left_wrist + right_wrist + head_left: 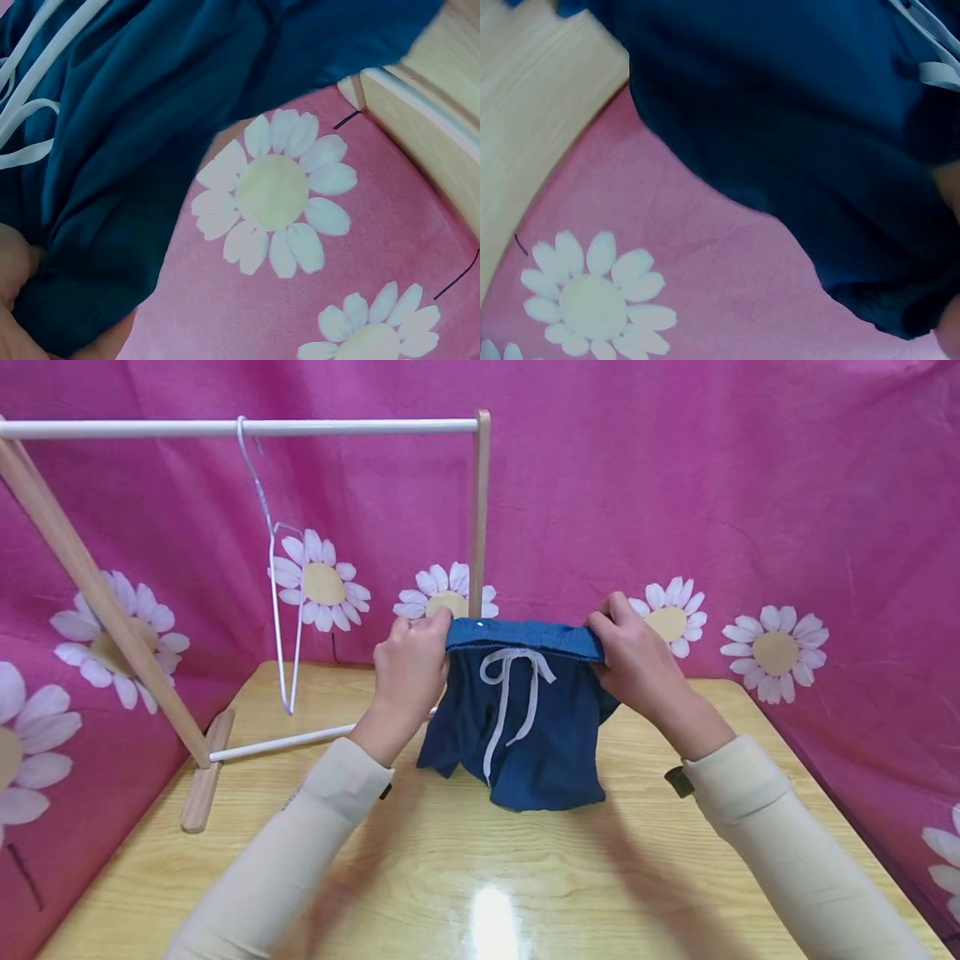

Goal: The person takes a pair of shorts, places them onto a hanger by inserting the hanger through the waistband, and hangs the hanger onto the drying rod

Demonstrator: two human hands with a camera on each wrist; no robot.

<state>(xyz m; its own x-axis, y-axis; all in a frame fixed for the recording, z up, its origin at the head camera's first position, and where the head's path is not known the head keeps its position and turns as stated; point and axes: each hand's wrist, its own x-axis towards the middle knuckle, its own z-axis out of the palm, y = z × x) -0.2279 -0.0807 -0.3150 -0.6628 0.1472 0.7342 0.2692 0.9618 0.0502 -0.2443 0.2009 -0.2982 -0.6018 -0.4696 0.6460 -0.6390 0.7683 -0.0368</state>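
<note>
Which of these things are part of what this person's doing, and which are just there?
Part of the job:
- blue drawstring shorts, held by left hand and right hand
- perhaps white hanger and clothes rack, both untouched

Just there:
- wooden table
- pink daisy-print cloth

A curtained-off tabletop setting was shown: a wood-grain table (450, 856) was enclosed by pink daisy-printed cloth (585, 493) and furnished with a garment rack (367, 428); the wider room could not be identified.
</note>
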